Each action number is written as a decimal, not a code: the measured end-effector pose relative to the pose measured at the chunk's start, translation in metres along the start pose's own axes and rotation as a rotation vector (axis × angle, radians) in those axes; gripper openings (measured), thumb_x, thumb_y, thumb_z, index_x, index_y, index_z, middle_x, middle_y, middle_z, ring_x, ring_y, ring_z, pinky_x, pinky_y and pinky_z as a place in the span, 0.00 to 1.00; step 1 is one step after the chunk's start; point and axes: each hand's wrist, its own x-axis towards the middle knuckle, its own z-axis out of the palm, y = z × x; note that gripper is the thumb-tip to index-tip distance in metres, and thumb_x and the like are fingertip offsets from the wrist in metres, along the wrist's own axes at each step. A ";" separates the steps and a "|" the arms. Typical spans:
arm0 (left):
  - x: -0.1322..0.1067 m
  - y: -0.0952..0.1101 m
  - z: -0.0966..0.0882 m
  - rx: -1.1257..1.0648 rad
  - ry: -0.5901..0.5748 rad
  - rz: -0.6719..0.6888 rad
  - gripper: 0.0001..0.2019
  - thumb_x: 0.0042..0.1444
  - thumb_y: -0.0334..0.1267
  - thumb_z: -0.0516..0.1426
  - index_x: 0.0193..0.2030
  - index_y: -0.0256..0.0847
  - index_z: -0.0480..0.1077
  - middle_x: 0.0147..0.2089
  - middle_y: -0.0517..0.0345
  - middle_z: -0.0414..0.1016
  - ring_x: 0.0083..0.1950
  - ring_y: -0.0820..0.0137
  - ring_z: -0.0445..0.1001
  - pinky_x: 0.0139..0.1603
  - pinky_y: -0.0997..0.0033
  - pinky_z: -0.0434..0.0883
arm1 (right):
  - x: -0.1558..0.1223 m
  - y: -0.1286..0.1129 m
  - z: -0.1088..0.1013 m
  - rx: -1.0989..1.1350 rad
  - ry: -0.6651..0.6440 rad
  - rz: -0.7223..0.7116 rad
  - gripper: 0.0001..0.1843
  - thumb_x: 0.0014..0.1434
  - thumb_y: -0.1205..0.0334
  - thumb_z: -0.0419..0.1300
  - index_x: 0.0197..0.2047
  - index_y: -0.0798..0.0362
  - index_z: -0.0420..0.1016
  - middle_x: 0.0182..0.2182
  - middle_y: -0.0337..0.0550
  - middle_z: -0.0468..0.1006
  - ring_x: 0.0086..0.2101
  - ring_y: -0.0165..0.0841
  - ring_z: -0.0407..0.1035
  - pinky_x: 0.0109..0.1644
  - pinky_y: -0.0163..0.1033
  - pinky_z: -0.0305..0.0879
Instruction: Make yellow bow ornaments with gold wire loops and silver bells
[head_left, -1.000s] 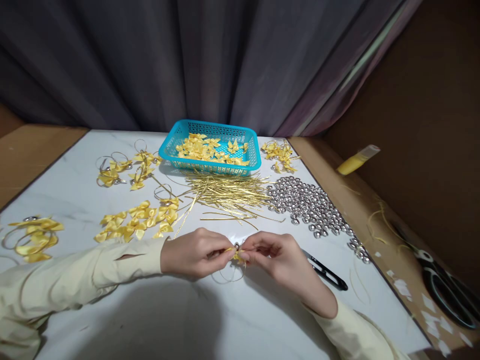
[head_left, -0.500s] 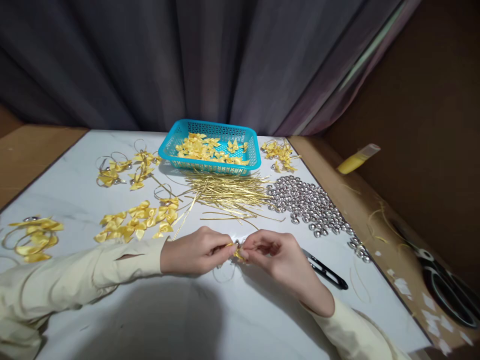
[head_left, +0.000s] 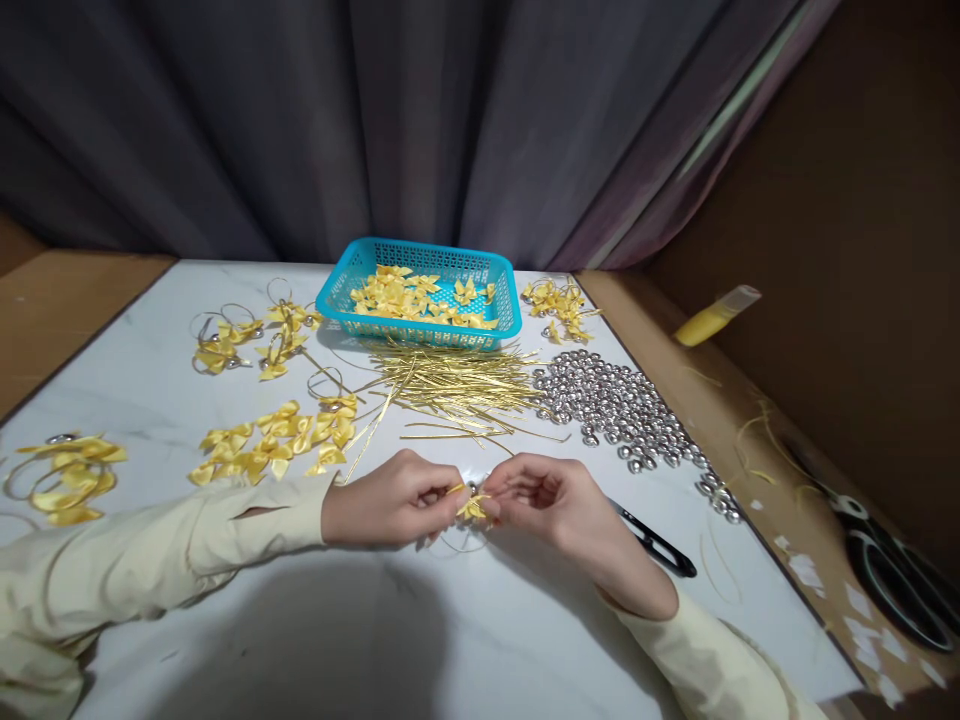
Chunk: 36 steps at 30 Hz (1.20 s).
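Observation:
Between my two hands, just above the white table, is a small yellow ribbon bow (head_left: 472,507) with a silver bell-like bead at its top and a thin cord loop hanging below. My left hand (head_left: 401,500) pinches the bow's left side between thumb and forefinger. On its right side, my right hand (head_left: 551,515) grips it with thumb and fingertips. The fingers partly cover the bow. Beyond my hands lies a heap of gold cords (head_left: 457,385). A pile of shiny silver beads (head_left: 615,405) spreads to the right.
A blue basket (head_left: 420,330) holding yellow bows stands at the back. Yellow bows (head_left: 274,440) lie at left, some with cord loops. Behind my right hand is a black-handled tool (head_left: 660,550). Large scissors (head_left: 892,580) and a yellow tube (head_left: 716,315) are at the right.
My right hand has shifted slightly to the right, and the hands are a little farther apart. More of the bow shows between them. The cord loop below has moved rightward.

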 end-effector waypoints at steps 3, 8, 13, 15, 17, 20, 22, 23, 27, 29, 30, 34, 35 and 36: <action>0.000 0.002 -0.001 -0.152 -0.028 -0.122 0.13 0.59 0.35 0.48 0.24 0.36 0.62 0.14 0.68 0.62 0.12 0.83 0.59 0.14 0.86 0.58 | -0.001 -0.008 -0.003 -0.014 0.050 -0.014 0.14 0.42 0.57 0.69 0.29 0.57 0.73 0.23 0.38 0.76 0.23 0.26 0.70 0.31 0.33 0.69; 0.000 0.002 0.000 -0.270 -0.037 -0.220 0.13 0.59 0.36 0.49 0.24 0.36 0.63 0.13 0.68 0.61 0.11 0.82 0.59 0.12 0.86 0.57 | 0.000 -0.014 -0.008 -0.027 0.147 -0.063 0.13 0.46 0.57 0.67 0.31 0.57 0.73 0.27 0.43 0.78 0.24 0.28 0.71 0.32 0.35 0.71; 0.002 0.005 -0.002 -0.375 -0.034 -0.334 0.14 0.59 0.38 0.50 0.24 0.36 0.62 0.14 0.68 0.61 0.10 0.83 0.56 0.11 0.85 0.54 | 0.001 -0.012 -0.016 -0.108 0.152 -0.048 0.14 0.46 0.55 0.67 0.29 0.57 0.74 0.21 0.41 0.76 0.22 0.28 0.70 0.29 0.34 0.70; 0.002 0.006 -0.003 -0.366 -0.012 -0.338 0.15 0.59 0.39 0.50 0.22 0.36 0.61 0.13 0.68 0.61 0.10 0.83 0.56 0.11 0.84 0.54 | -0.002 -0.015 -0.019 -0.165 0.094 -0.011 0.14 0.48 0.53 0.65 0.28 0.58 0.75 0.19 0.41 0.75 0.21 0.28 0.69 0.28 0.33 0.68; 0.003 0.007 -0.003 -0.333 0.014 -0.333 0.16 0.59 0.39 0.50 0.21 0.37 0.59 0.13 0.69 0.60 0.10 0.83 0.56 0.12 0.84 0.55 | -0.006 -0.019 -0.022 -0.207 -0.012 0.055 0.16 0.51 0.52 0.63 0.27 0.58 0.76 0.20 0.43 0.76 0.20 0.28 0.69 0.27 0.33 0.67; 0.002 0.005 -0.002 -0.280 0.038 -0.314 0.16 0.60 0.38 0.49 0.21 0.37 0.59 0.12 0.69 0.59 0.11 0.83 0.56 0.14 0.84 0.57 | -0.012 -0.026 -0.023 -0.207 -0.118 0.113 0.16 0.53 0.52 0.62 0.27 0.58 0.77 0.20 0.43 0.76 0.21 0.27 0.69 0.26 0.32 0.67; 0.002 0.003 -0.002 -0.256 0.041 -0.306 0.16 0.60 0.38 0.49 0.21 0.37 0.59 0.12 0.69 0.59 0.11 0.83 0.57 0.15 0.84 0.58 | -0.014 -0.028 -0.024 -0.165 -0.125 0.087 0.14 0.53 0.53 0.62 0.28 0.58 0.78 0.21 0.43 0.77 0.22 0.27 0.70 0.27 0.32 0.68; 0.001 0.002 -0.002 -0.250 0.040 -0.303 0.16 0.60 0.38 0.49 0.21 0.37 0.59 0.12 0.69 0.59 0.11 0.83 0.57 0.15 0.84 0.58 | -0.015 -0.029 -0.024 -0.137 -0.109 0.059 0.13 0.53 0.54 0.62 0.30 0.58 0.78 0.23 0.44 0.78 0.23 0.28 0.71 0.28 0.32 0.69; 0.000 -0.002 -0.001 -0.235 0.026 -0.287 0.16 0.60 0.38 0.49 0.21 0.36 0.60 0.13 0.69 0.60 0.11 0.83 0.58 0.14 0.85 0.57 | -0.013 -0.027 -0.024 -0.050 0.058 -0.086 0.10 0.54 0.57 0.62 0.34 0.56 0.77 0.30 0.47 0.80 0.28 0.31 0.74 0.32 0.34 0.72; 0.000 -0.003 0.001 -0.223 0.020 -0.270 0.15 0.60 0.38 0.49 0.23 0.36 0.62 0.13 0.68 0.61 0.11 0.83 0.59 0.14 0.85 0.57 | -0.013 -0.026 -0.024 -0.055 0.153 -0.152 0.10 0.54 0.58 0.62 0.35 0.55 0.78 0.31 0.47 0.81 0.30 0.32 0.75 0.34 0.36 0.73; 0.000 -0.003 0.001 -0.216 0.017 -0.263 0.15 0.59 0.37 0.49 0.23 0.35 0.63 0.14 0.68 0.61 0.12 0.82 0.59 0.14 0.85 0.58 | -0.013 -0.025 -0.023 -0.066 0.190 -0.180 0.10 0.54 0.57 0.62 0.36 0.54 0.78 0.32 0.46 0.81 0.31 0.33 0.75 0.36 0.37 0.73; 0.001 -0.004 0.002 -0.192 0.009 -0.234 0.14 0.59 0.36 0.49 0.24 0.35 0.65 0.13 0.69 0.60 0.12 0.82 0.59 0.15 0.86 0.59 | -0.013 -0.022 -0.020 -0.105 0.304 -0.252 0.09 0.53 0.57 0.63 0.37 0.51 0.79 0.34 0.45 0.81 0.36 0.36 0.75 0.44 0.42 0.72; 0.001 -0.003 0.002 -0.191 0.007 -0.230 0.14 0.59 0.36 0.49 0.24 0.35 0.66 0.13 0.69 0.60 0.12 0.82 0.59 0.15 0.86 0.59 | -0.013 -0.022 -0.019 -0.103 0.317 -0.264 0.09 0.54 0.57 0.63 0.36 0.51 0.80 0.35 0.44 0.81 0.38 0.36 0.74 0.46 0.42 0.70; 0.001 -0.003 0.002 -0.191 0.003 -0.226 0.14 0.59 0.36 0.49 0.24 0.35 0.66 0.13 0.69 0.60 0.12 0.83 0.59 0.14 0.86 0.59 | -0.013 -0.021 -0.018 -0.090 0.318 -0.275 0.08 0.54 0.57 0.63 0.35 0.50 0.80 0.35 0.44 0.81 0.40 0.37 0.74 0.49 0.43 0.69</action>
